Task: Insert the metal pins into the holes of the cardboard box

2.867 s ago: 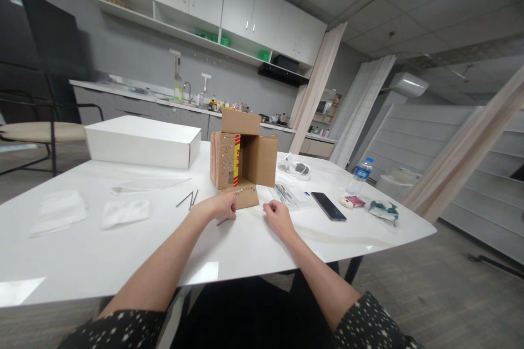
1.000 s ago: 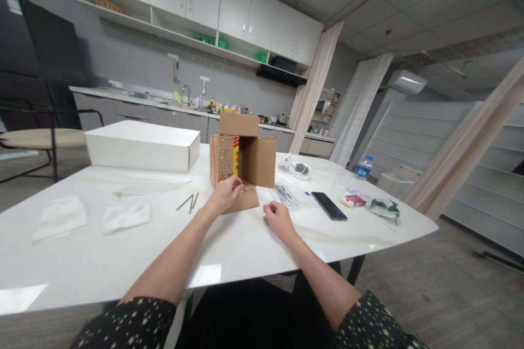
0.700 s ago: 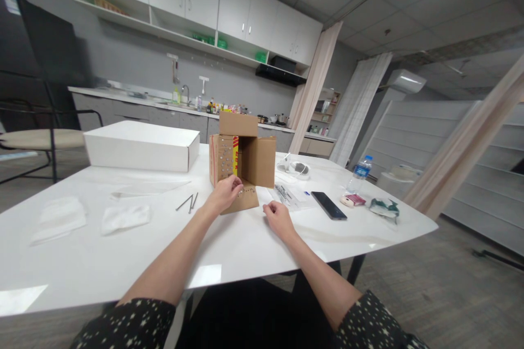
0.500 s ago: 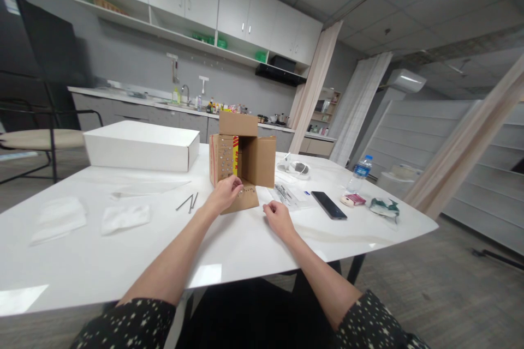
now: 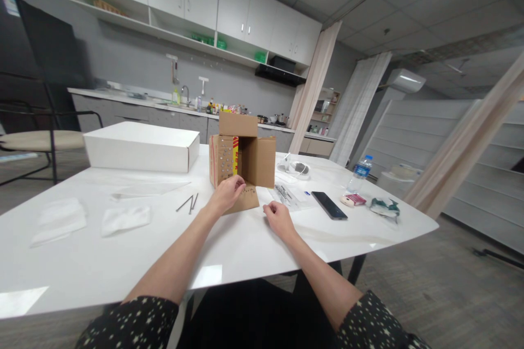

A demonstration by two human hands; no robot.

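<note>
An open brown cardboard box lies on its side on the white table, its flaps spread, with rows of small metal nail heads in its left flap and lower flap. My left hand is at the lower flap with its fingertips pinched shut on a thin nail that is barely visible. My right hand rests on the table as a loose fist just right of that flap, holding nothing that I can see. Two or three loose nails lie on the table left of the box.
A flat white box stands at the back left. Clear plastic bags lie at the left. Right of the cardboard box are a small packet of nails, a black phone and a water bottle. A chair stands beyond the table's left end.
My left hand picked up a nail from the table in front of the box, rose to the lower flap and stays there. My right hand has not moved.
</note>
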